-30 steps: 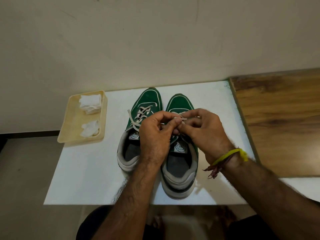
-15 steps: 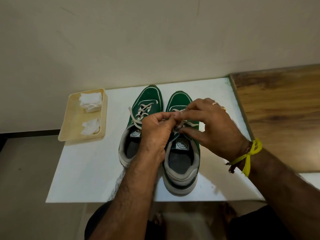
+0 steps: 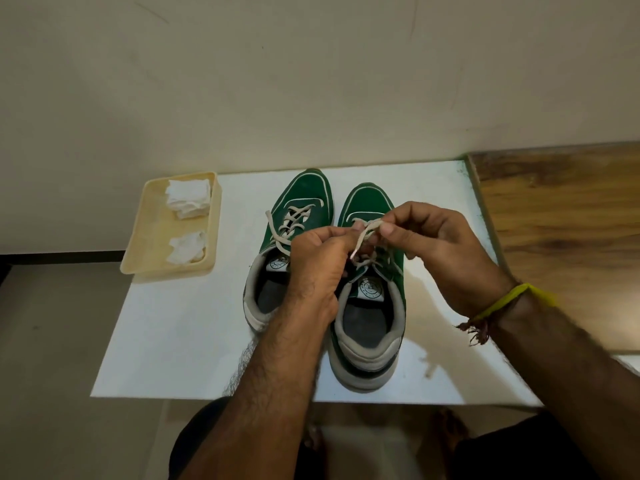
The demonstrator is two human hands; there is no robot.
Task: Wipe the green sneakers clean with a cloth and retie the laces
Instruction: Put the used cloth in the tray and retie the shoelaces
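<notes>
1. Your left hand [image 3: 317, 261] and right hand [image 3: 436, 242] each pinched the lace [image 3: 365, 233] with curled fingers.
2. The green sneakers [image 3: 372, 271] stood side by side on the white tabletop [image 3: 180, 341].

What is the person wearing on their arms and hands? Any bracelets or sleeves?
Both forearms are bare, with no sleeves in view, and they are hairy. The left hand wears nothing that shows. At the wrist of the right hand sits a bright yellow band, and beside it a dark reddish thread with frayed, dangling ends. No gloves and no watch show.
</notes>
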